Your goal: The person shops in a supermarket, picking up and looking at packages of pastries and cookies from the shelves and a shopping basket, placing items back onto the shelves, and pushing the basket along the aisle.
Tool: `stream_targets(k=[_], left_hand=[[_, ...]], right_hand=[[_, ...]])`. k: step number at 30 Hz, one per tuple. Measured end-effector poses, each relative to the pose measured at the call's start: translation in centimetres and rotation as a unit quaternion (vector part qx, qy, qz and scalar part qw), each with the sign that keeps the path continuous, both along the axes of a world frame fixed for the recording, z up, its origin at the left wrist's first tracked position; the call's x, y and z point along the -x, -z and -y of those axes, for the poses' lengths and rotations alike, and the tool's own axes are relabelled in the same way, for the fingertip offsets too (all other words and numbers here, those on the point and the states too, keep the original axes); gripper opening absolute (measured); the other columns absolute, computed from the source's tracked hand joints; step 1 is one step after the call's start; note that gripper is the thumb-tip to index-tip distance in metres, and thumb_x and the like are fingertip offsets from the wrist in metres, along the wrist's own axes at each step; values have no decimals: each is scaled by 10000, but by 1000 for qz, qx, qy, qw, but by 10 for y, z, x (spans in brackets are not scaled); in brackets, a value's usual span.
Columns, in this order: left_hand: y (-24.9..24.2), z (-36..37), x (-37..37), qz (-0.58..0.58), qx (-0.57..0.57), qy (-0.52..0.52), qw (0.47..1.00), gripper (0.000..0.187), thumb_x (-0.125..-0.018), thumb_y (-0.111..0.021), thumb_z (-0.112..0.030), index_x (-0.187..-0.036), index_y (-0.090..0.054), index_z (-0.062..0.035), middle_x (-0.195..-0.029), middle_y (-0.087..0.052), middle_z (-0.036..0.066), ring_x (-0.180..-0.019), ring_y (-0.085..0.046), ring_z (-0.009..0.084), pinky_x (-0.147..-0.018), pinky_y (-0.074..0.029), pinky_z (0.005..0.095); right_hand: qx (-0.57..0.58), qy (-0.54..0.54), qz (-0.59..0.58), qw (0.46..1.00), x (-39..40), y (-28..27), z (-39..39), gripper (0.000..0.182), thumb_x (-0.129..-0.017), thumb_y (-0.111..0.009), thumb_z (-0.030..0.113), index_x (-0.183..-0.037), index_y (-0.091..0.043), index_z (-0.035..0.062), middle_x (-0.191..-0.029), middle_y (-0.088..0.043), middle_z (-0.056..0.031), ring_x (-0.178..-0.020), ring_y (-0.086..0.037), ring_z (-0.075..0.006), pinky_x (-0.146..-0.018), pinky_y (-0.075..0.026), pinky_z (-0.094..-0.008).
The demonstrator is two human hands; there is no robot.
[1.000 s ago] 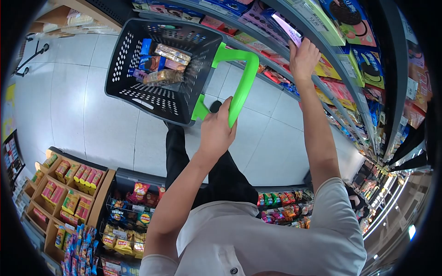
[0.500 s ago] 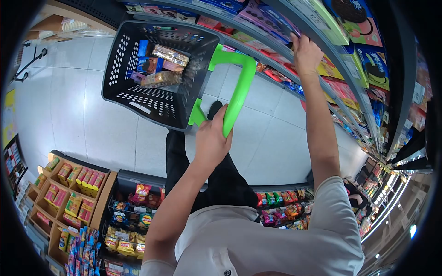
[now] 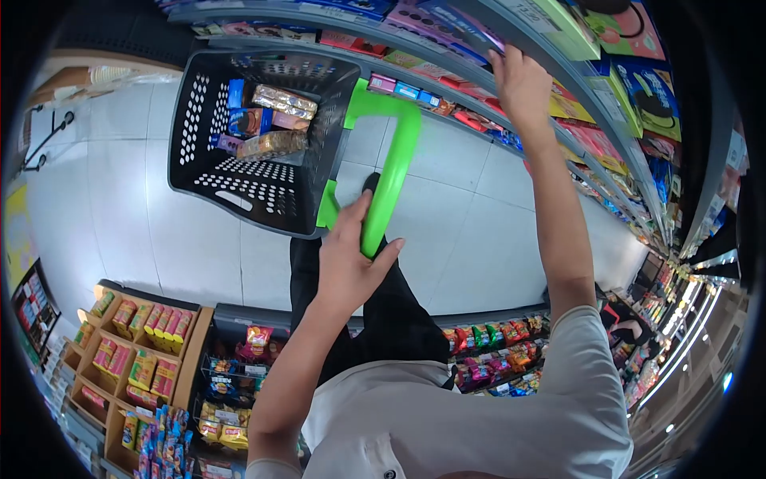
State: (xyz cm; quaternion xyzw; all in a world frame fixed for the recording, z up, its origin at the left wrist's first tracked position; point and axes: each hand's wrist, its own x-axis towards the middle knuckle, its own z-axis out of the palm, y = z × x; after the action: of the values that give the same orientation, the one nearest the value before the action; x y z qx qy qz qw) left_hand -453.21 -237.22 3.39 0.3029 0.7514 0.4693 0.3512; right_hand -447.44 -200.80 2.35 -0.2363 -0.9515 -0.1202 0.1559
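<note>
My left hand (image 3: 349,259) lies against the lower end of the basket's green handle (image 3: 392,172), its thumb spread away and its fingers not wrapped round it. The dark perforated shopping basket (image 3: 255,180) is beyond, to the left. Inside it lie several snack packs, among them a gold-wrapped pack (image 3: 285,101) and a blue box (image 3: 249,121). My right hand (image 3: 524,89) reaches up to the shelf, fingers closed at the end of a blue-purple snack box (image 3: 471,30). Its fingertips are partly hidden against the box.
Shelves of boxed snacks (image 3: 650,108) run along the top and right. Below stand a wooden rack (image 3: 120,391) with packets and a rack of bagged snacks (image 3: 499,355). Pale floor tiles (image 3: 191,247) lie between. A wheeled metal frame (image 3: 52,132) shows at far left.
My left hand has loosened on the green handle, its thumb now apart. The basket has shifted slightly left in view. My right hand stays at the shelf box.
</note>
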Motion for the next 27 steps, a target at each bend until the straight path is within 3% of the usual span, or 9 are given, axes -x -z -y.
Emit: stream_targets(k=[4, 9, 11, 12, 13, 15, 17, 19, 27], left_hand=[[-13, -41, 41, -133, -66, 20, 989, 647, -825, -760, -121, -1399, -477, -18, -1450, -473, 195, -1286, -511, 326, -993, -464, 411], [-5, -161, 90, -186, -139, 6, 973, 599, -852, -738, -256, -1347, -520, 2, -1406, -493, 254, -1242, -534, 405, -1046, -439, 425], [1, -196, 95, -178, -95, 28, 979, 564, -915, -700, -223, -1398, -490, -22, -1487, -415, 192, -1235, -557, 280, -920, -515, 327], [11, -209, 95, -181, -97, 41, 978, 564, -915, -700, -223, -1398, -490, -22, -1487, -415, 192, -1235, -557, 280, -920, -515, 327], [27, -219, 95, -225, -112, 42, 967, 548, -921, -695, -227, -1388, -497, -18, -1463, -425, 190, -1178, -586, 273, -869, -527, 303], [32, -231, 95, -270, -105, 72, 954, 505, -934, -682, -224, -1355, -515, -1, -1358, -470, 185, -1019, -639, 246, -800, -545, 277], [37, -238, 96, -267, -89, 72, 957, 431, -939, -680, -199, -1299, -554, 2, -1319, -475, 174, -1070, -602, 216, -833, -546, 291], [27, -249, 88, -271, -72, 95, 955, 401, -939, -680, -180, -1280, -566, 0, -1309, -474, 172, -1100, -584, 209, -852, -545, 297], [39, -253, 89, -159, -159, 77, 971, 376, -971, -622, -73, -1306, -484, 26, -1333, -480, 142, -1241, -500, 214, -1005, -446, 317]], right_hand=[[13, 44, 24, 999, -3, 6, -4, 237, -948, -623, 323, -965, -631, 87, -725, -660, -170, -654, -649, -401, -571, -521, -490], [19, 48, 11, 999, -8, 10, -5, 211, -946, -612, 311, -981, -644, 105, -748, -676, -130, -674, -666, -372, -569, -525, -464], [24, 55, 4, 998, 3, -12, -8, 175, -932, -616, 274, -996, -652, 116, -754, -684, -113, -681, -677, -353, -566, -529, -451], [218, 128, 160, 954, 18, -51, -10, 361, -932, -638, 296, -1240, -546, 131, -1093, -586, -198, -992, -611, -291, -807, -487, -426], [400, 191, 301, 844, 25, -72, -11, 619, -933, -661, 318, -1485, -439, 146, -1431, -489, -283, -1303, -546, -230, -1049, -444, -400], [378, 176, 237, 878, 12, -55, -5, 477, -926, -648, 282, -1350, -511, 110, -1278, -539, -295, -1203, -578, -273, -997, -466, -421], [349, 167, 171, 906, -2, -24, -1, 346, -920, -635, 245, -1216, -584, 75, -1124, -588, -307, -1103, -611, -317, -944, -488, -441], [93, 39, -35, 994, -17, 9, -6, 139, -855, -636, 225, -976, -671, 166, -754, -700, -78, -712, -708, -288, -595, -549, -410], [119, 26, -88, 989, -21, 0, -4, 154, -842, -600, 181, -933, -720, 148, -814, -722, -79, -811, -723, -239, -642, -554, -372]])
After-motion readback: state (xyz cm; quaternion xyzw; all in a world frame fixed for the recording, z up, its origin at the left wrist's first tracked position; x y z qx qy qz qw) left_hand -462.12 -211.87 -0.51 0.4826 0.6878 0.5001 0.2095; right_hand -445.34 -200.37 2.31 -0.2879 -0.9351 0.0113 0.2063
